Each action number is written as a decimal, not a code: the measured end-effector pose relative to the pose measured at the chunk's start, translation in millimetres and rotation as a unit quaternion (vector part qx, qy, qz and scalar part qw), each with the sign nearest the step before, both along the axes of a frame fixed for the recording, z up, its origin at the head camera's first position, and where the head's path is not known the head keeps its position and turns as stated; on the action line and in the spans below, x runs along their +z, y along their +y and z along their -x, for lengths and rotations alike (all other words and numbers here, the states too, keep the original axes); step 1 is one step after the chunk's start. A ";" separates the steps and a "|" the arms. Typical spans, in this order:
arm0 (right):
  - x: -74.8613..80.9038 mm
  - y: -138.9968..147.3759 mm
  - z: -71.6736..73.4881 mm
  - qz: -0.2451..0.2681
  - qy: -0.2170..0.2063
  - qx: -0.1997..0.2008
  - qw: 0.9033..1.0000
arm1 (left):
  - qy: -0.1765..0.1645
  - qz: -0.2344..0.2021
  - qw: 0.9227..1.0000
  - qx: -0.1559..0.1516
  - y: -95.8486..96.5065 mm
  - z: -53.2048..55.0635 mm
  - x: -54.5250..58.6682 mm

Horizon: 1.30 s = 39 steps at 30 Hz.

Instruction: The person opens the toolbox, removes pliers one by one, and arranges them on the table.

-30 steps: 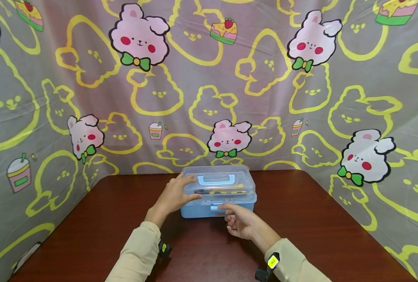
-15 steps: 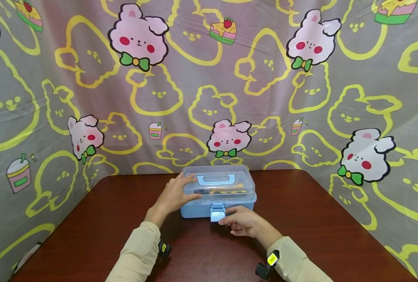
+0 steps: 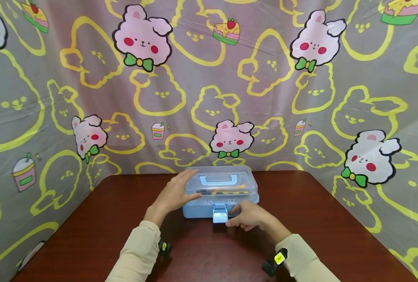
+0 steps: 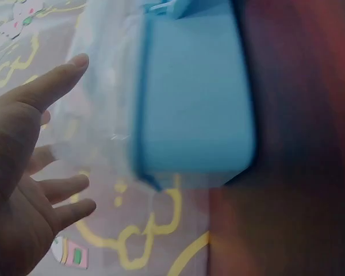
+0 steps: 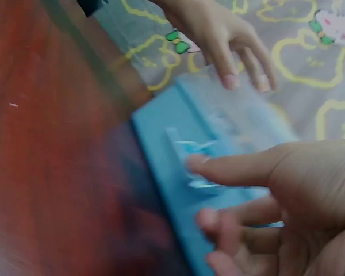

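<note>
A light blue plastic storage box (image 3: pixel 199 212) with a clear lid (image 3: pixel 223 172) stands on the table, lid down. Its front latch (image 3: pixel 220 214) is swung down and sticks outward. My left hand (image 3: pixel 172 196) is at the box's left end, fingers spread beside the lid; contact is hard to tell. In the left wrist view, those fingers are fairly straight. At the latch's right side is my right hand (image 3: pixel 252 215), thumb extended and other fingers loosely bent. The right wrist view is blurred, with the thumb (image 5: pixel 236 168) overlapping the latch; whether they touch is unclear.
Yellow and dark items (image 3: pixel 230 192) show faintly through the clear lid, which has a blue carry handle (image 3: pixel 218 180). The box stands near the back of the dark red-brown table (image 3: pixel 124 219). A patterned curtain (image 3: pixel 194 98) surrounds the table's back and sides.
The front latch has flipped from up against the box to down. My right hand has shifted slightly right from the latch's face to its side. The left hand has barely moved.
</note>
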State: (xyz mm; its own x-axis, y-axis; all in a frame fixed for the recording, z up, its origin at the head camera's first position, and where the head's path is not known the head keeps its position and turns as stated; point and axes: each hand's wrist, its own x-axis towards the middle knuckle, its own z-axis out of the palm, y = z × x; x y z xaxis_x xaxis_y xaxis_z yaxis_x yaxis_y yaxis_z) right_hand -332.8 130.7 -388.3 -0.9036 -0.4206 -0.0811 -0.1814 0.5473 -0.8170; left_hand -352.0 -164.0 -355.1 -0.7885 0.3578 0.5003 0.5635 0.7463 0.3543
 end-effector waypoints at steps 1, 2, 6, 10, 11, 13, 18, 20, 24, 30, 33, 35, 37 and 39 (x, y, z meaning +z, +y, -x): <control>5.9 3.9 -0.4 -0.023 0.020 0.005 1.000 | 0.000 -0.005 1.000 0.004 -2.3 -0.7 2.4; 12.4 8.1 -0.8 -0.040 0.036 0.007 0.999 | -0.001 -0.014 1.000 0.009 -5.0 -1.7 5.1; 36.2 29.3 1.2 -0.058 0.071 0.010 0.996 | -0.019 -0.039 0.998 0.035 -17.1 -5.5 14.3; 53.1 52.8 3.4 -0.051 0.083 0.003 0.995 | -0.043 -0.046 0.997 0.051 -28.8 -5.4 16.3; 55.8 58.0 4.0 -0.051 0.084 -0.002 0.995 | -0.050 -0.046 0.996 0.053 -31.1 -4.7 15.9; 58.8 67.1 5.7 -0.053 0.080 -0.023 0.995 | -0.068 -0.042 0.995 0.055 -34.7 -3.4 14.4; 52.5 81.9 14.1 -0.065 0.078 -0.071 0.992 | -0.135 -0.033 0.989 0.056 -41.7 0.7 4.9; 45.0 85.8 19.6 -0.067 0.086 -0.065 0.992 | -0.161 -0.033 0.985 0.053 -45.2 2.9 -2.1; 26.5 90.0 32.0 -0.060 0.101 -0.021 0.993 | -0.203 -0.040 0.978 0.033 -49.9 8.3 -19.0; -1.4 82.1 49.3 -0.046 0.176 -0.019 0.983 | -0.233 -0.036 0.972 -0.012 -42.2 13.1 -31.3; -7.5 76.6 53.3 -0.043 0.199 -0.032 0.979 | -0.223 -0.034 0.974 -0.007 -39.2 12.5 -30.0; -7.7 76.2 53.0 -0.043 0.201 -0.032 0.978 | -0.218 -0.031 0.975 -0.001 -38.5 11.7 -28.6; -7.5 77.4 52.3 -0.037 0.195 -0.029 0.980 | -0.212 -0.027 0.977 -0.004 -38.1 12.3 -27.7; -7.3 78.3 51.7 -0.027 0.188 -0.025 0.982 | -0.210 -0.025 0.977 -0.002 -37.7 13.2 -27.5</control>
